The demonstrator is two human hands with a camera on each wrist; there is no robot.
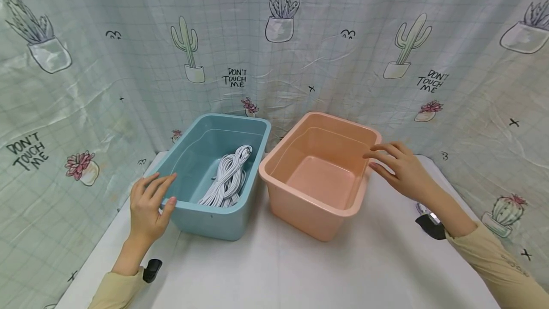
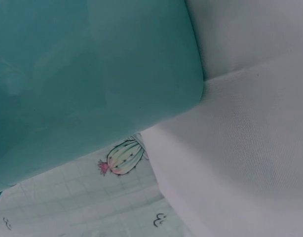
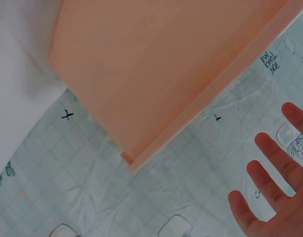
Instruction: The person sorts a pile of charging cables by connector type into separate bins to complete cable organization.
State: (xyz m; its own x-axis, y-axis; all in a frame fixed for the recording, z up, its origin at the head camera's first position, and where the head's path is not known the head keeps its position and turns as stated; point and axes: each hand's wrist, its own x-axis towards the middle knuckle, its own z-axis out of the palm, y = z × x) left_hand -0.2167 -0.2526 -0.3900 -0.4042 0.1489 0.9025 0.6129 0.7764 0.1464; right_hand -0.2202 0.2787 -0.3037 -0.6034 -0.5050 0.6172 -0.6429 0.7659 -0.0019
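A blue plastic bin [image 1: 206,207] stands left of centre with a bundle of white cable [image 1: 227,178] inside, bunched toward its right wall. My left hand [image 1: 147,209] is at the bin's near left corner, its fingers loosely bent over the rim and nothing held. Right of it stands a peach-coloured bin [image 1: 300,204] whose inside shows only bare floor and walls. My right hand [image 1: 396,168] hovers at this bin's right rim, fingers spread and extended, holding nothing. In the right wrist view its fingers [image 3: 280,170] show apart from the peach bin's rim.
Both bins stand on a white table [image 1: 266,275]. A curtain [image 1: 334,61] printed with cacti surrounds the table at the back and sides. Black wrist straps [image 1: 152,271] show at both wrists.
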